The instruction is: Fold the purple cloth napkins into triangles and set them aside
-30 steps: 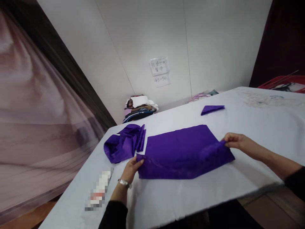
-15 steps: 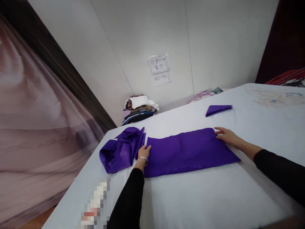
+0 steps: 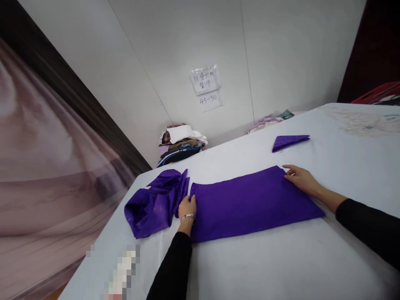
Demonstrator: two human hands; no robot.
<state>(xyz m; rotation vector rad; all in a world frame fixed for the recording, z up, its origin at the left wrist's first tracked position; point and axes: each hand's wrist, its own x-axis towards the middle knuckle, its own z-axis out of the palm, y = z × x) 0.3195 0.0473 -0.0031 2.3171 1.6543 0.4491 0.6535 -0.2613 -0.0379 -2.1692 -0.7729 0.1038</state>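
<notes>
A purple cloth napkin (image 3: 237, 204) lies folded into a long rectangle on the white-covered table. At its left edge, my left hand (image 3: 186, 207), with a bracelet at the wrist, has its fingers closed on the fabric. My right hand (image 3: 301, 178) pinches the right edge near the far corner, thumb and forefinger close together. Just left of my left hand is a loose, crumpled heap of purple cloth (image 3: 153, 208). Farther back on the right rests a small purple napkin (image 3: 289, 142) folded to a triangle.
The white tablecloth (image 3: 250, 266) has a flower pattern at its far right. Beyond the table, a stack of folded clothes (image 3: 179, 143) stands against the wall, with pink cloth (image 3: 265, 122) farther right. A handwritten sign (image 3: 205, 81) hangs above. A pinkish curtain (image 3: 62, 187) borders the left side.
The camera view has shifted slightly. My left hand's fingers have drawn closer together at the napkin's left edge, and my right hand has closed in on the right edge.
</notes>
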